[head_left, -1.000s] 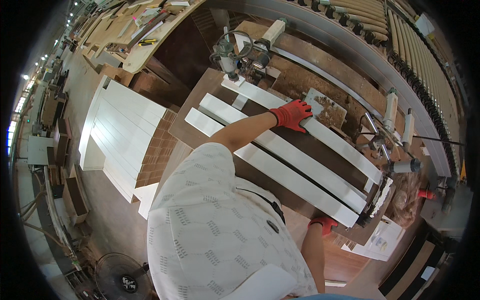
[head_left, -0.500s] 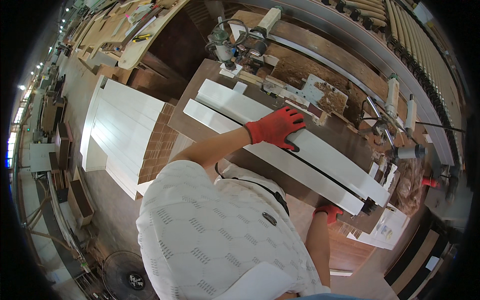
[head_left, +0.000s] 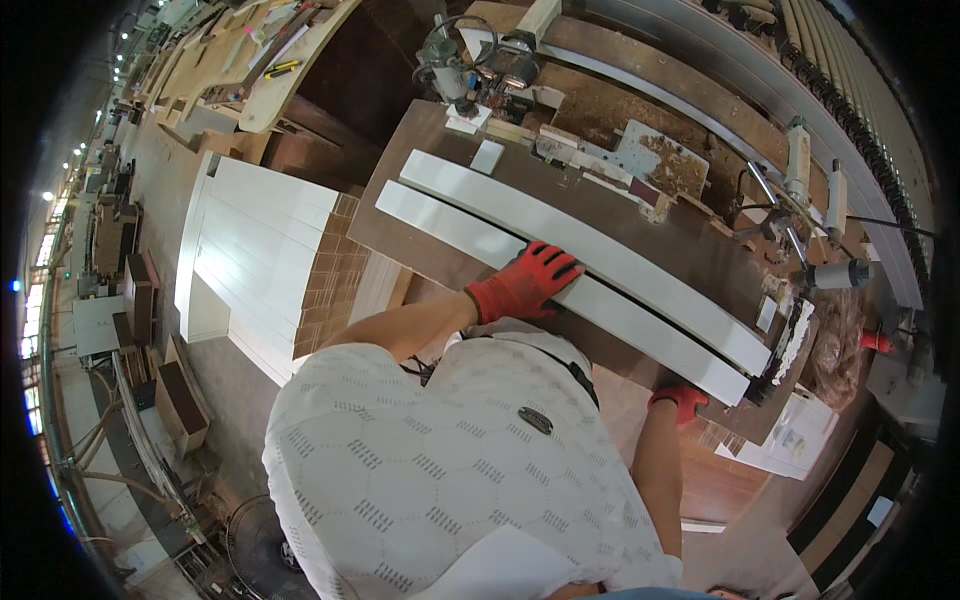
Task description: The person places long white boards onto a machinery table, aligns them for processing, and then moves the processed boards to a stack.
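Observation:
Two long white boards lie side by side on a brown worktop (head_left: 650, 230), with a narrow dark gap between them. My left hand (head_left: 527, 282), in a red glove with dark fingertips, lies across the middle of the near white board (head_left: 640, 325). Its fingers reach over the far side and the thumb is by the near side. Beyond it, the far white board (head_left: 600, 235) has no hand on it. My right hand (head_left: 682, 402), also red-gloved, is at the worktop's near edge beside the boards' right end. Its fingers are partly hidden. A small white block (head_left: 487, 157) lies behind the far board.
Clamp-like machine units (head_left: 450, 75) stand at the worktop's back left, and a grey cylinder (head_left: 838, 274) at its right. A dusty metal plate (head_left: 660, 160) lies along the back. To the left is a stack of white panels (head_left: 265, 230). Below right is a white sheet (head_left: 790, 440).
My left hand has drawn back from the far board onto the near one. More of the small white block shows behind the far board. The whole view has shifted slightly.

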Available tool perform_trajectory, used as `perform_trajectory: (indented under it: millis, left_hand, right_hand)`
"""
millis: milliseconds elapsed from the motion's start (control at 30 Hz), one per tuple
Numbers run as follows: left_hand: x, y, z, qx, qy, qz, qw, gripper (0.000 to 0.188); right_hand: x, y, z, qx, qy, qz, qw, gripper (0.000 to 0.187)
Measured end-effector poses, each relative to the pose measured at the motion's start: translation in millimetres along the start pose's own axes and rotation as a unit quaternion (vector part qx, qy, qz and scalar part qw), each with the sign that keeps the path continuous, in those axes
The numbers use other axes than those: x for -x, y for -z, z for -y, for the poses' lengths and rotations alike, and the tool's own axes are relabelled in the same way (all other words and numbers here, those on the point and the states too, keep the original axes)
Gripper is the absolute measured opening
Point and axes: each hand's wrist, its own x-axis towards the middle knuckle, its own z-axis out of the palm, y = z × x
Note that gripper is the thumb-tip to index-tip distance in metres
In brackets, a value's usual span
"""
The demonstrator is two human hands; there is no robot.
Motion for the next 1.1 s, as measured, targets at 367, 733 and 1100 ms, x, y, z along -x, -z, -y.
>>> perform_trajectory:
  millis: [367,733,1100]
  left_hand:
    - [-44,75,-17,0.072,0.014,-0.027,0.997,0.076]
    - [-176,-5,87,0.037,-0.023,-0.052,0.998,0.071]
    - [-216,-48,117,-0.068,0.069,-0.023,0.995,0.071]
  right_hand:
    - [-10,2,-7,0.021,0.014,0.013,1.0,0.074]
    - [-7,-13,0,-0.01,0.022,-0.047,0.999,0.068]
    - [-3,-5,-1,-0.048,0.007,-0.056,0.997,0.059]
